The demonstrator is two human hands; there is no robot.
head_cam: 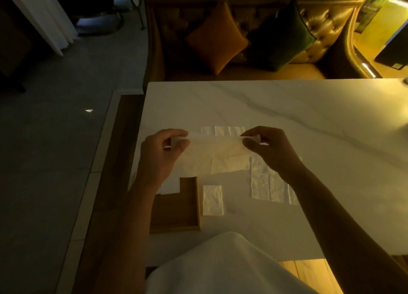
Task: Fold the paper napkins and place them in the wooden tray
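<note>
Marbled white surface (287,108) is seen under dim amber light, with a cushioned sofa (242,40) beyond it; an open paper napkin (216,152) is held over it by its far edge, one corner pinched by the left hand (161,154) and the other by the right hand (269,148). The fold is best made, it is judged, by bringing the pinched edge down onto the near edge with corners matched, the sheet being kept taut so that no skew is creased in; the crease can then be pressed flat. The napkin is stretched between the fingers (176,132) of both hands, gripped at thumb and forefinger; the wooden tray (197,205) lies nearer the body, by the left forearm, with a folded napkin (212,200) just beside it
</note>
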